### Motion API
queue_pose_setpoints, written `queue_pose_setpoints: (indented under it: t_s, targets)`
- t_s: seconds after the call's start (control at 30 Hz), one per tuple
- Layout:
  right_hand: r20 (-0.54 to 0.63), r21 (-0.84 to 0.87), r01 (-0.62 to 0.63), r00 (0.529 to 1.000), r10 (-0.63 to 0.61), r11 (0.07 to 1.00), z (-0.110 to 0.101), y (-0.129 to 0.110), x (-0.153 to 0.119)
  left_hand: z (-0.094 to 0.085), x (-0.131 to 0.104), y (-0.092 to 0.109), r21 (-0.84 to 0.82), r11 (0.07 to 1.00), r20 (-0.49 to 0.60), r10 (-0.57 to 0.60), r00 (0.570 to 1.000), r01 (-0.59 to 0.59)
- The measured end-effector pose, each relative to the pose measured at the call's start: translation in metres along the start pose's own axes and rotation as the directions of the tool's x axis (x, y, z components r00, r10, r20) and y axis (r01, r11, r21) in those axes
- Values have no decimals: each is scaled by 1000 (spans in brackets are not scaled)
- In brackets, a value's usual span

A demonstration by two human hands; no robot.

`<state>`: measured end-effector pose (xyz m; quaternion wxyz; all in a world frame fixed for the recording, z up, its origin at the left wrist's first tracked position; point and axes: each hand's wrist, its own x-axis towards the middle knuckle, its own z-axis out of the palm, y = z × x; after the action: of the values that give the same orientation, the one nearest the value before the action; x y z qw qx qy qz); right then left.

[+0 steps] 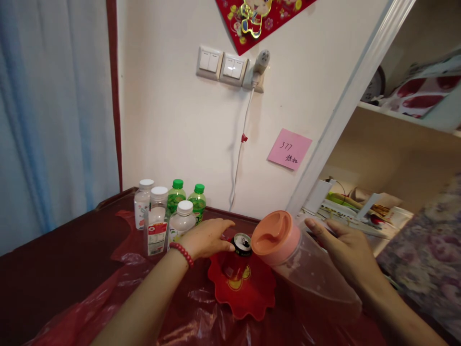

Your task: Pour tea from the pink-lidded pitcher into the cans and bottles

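A drink can (236, 264) with an opened top, dark upper band and red body stands on a red scalloped tray (248, 302). My left hand (211, 238), with a red bead bracelet at the wrist, is beside the can, thumb and fingers apart. Its thumb tip is at the can's upper edge; I cannot tell whether they touch. My right hand (347, 250) grips a clear plastic pitcher (317, 278) from its handle side. The pitcher is tilted left, its orange lid (275, 238) close to the can's top. Some liquid seems to lie inside it.
Left of my left hand stand several bottles: white-capped ones (157, 226) and two green-capped ones (199, 199). Crumpled red plastic film (126, 278) covers part of the dark red table (43, 269). A white cord (237, 163) hangs down the wall. Cluttered shelves (406, 120) are at right.
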<state>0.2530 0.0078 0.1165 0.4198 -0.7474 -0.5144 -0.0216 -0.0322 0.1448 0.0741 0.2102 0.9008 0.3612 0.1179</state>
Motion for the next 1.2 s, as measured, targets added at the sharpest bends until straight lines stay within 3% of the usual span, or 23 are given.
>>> queue_pose_setpoints:
  t_s: [1.2]
  targets:
    - [-6,-15,31,1000,-31,999,1,1,0,0,-1,-2,-7,1000,-16,23,1000,-23]
